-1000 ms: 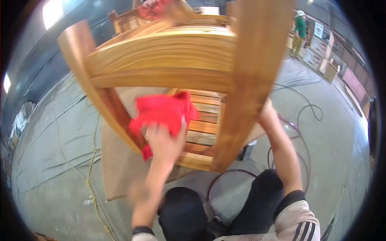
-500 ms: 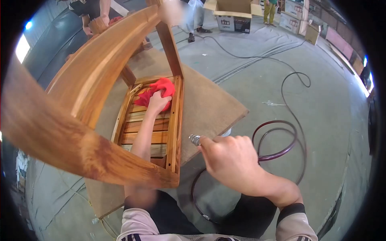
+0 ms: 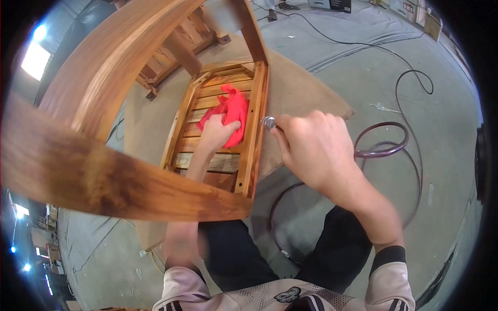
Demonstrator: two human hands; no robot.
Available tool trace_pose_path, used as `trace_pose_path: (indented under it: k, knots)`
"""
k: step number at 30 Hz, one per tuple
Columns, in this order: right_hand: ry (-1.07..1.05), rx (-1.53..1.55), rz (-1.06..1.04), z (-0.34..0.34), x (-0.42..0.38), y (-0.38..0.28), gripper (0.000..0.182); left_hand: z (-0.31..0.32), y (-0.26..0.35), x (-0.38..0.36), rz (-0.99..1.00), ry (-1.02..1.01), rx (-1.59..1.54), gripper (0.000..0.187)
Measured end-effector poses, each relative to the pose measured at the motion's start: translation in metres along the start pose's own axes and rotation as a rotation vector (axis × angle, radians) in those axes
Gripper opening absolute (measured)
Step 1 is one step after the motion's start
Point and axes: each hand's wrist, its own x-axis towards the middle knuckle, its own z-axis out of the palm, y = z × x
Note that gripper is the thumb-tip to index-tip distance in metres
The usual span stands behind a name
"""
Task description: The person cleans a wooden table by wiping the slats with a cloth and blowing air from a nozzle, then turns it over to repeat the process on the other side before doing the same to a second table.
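Observation:
A wooden chair with a slatted seat [image 3: 207, 161] lies tipped on a brown board [image 3: 301, 98], its curved wooden pieces rising at the left. My left hand [image 3: 215, 132] grips a red cloth [image 3: 237, 111] against the slats, inside the seat frame. To the right of the frame, my right hand [image 3: 316, 147] is wrapped round a tool with a metal tip [image 3: 268, 123]; most of the tool is hidden by the fingers. The metal tip is close to the frame's right rail.
A dark red hose [image 3: 384, 153] loops on the grey floor at the right, with a thin black cable beyond it. Another wooden piece [image 3: 176, 57] stands behind the seat. A person's feet [image 3: 272, 14] and boxes [image 3: 332, 4] are at the top.
The view has shifted, so the chair appears further right and higher. My left hand and the red cloth sit nearer the middle of the slats. The right hand still holds the tool, closer to the rail.

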Motion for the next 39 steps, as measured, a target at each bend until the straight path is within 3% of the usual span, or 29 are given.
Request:
trace_pose_path:
  k: [6,8,10,15,18,20,21,24,28,31,33,37,39]
  knots:
    - [0.037,-0.013,-0.032,0.014,0.004,-0.024,0.024,-0.027,-0.011,-0.081,0.041,-0.216,-0.099,0.039]
    - [-0.014,-0.008,-0.069,0.018,0.002,-0.03,0.024,-0.04,-0.066,-0.099,0.032,-0.277,-0.211,0.034]
    - [-0.134,-0.023,-0.102,0.019,-0.001,-0.035,0.019,-0.037,-0.081,-0.102,0.009,-0.299,-0.212,0.029]
    - [-0.157,0.03,-0.142,0.017,-0.008,-0.044,0.018,-0.024,0.003,-0.088,-0.118,-0.259,-0.145,0.021]
    - [-0.164,0.093,-0.178,0.007,-0.016,-0.046,0.027,0.0,-0.026,-0.058,-0.008,0.069,0.002,0.024]
    - [-0.172,0.083,-0.203,-0.001,-0.025,-0.045,0.034,0.017,-0.013,-0.027,-0.023,0.225,0.027,0.028]
    - [-0.176,0.076,-0.219,-0.005,-0.027,-0.045,0.037,0.023,-0.01,-0.011,0.194,0.35,-0.038,0.027]
    - [-0.17,0.076,-0.215,-0.008,-0.027,-0.038,0.044,0.03,-0.012,0.061,0.617,0.444,0.443,0.028]
    - [-0.18,0.022,-0.16,0.004,-0.022,-0.023,0.044,0.024,-0.022,0.138,0.787,0.471,0.538,0.026]
    - [-0.232,0.003,-0.155,0.019,-0.019,-0.007,0.043,-0.004,-0.033,0.176,0.501,0.367,0.605,0.029]
    - [-0.296,0.008,-0.139,0.026,-0.014,0.0,0.043,-0.02,-0.048,0.187,0.415,0.411,0.775,0.03]
    - [-0.365,0.049,-0.162,0.031,-0.011,0.007,0.043,-0.039,-0.074,0.18,0.443,0.362,0.739,0.031]
    - [-0.275,0.12,-0.181,0.032,-0.009,0.002,0.021,-0.047,-0.082,0.176,0.41,0.364,0.726,0.031]
